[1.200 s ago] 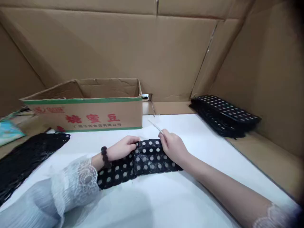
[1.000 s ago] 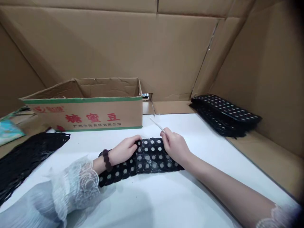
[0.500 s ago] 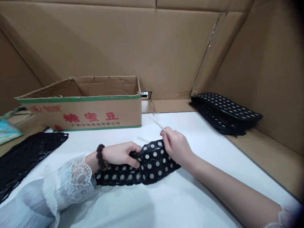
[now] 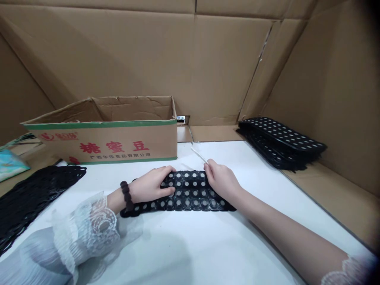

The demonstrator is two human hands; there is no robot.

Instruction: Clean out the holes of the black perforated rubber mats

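A black sheet with rows of pale round dots (image 4: 190, 194) lies nearly flat on the white tabletop in front of me. My left hand (image 4: 152, 184) rests on its left part, thumb and forefinger spread apart with dots showing between them. The fingers of my right hand (image 4: 222, 178) are closed around a thin white stick (image 4: 199, 155), whose far end points up and to the left. That hand sits at the sheet's right end and covers part of it.
An open cardboard box (image 4: 130, 152) with red lettering stands at the back left. Black openwork sheets (image 4: 38, 190) lie at the left, near a blue-green packet (image 4: 12, 164). A stack of dotted black sheets (image 4: 282, 138) sits at the back right. Cardboard walls (image 4: 148, 55) enclose the table.
The dotted sheet was bunched and bent up between my hands; now it lies flatter and straighter. My left thumb has shifted up slightly, and my right hand still holds the stick.
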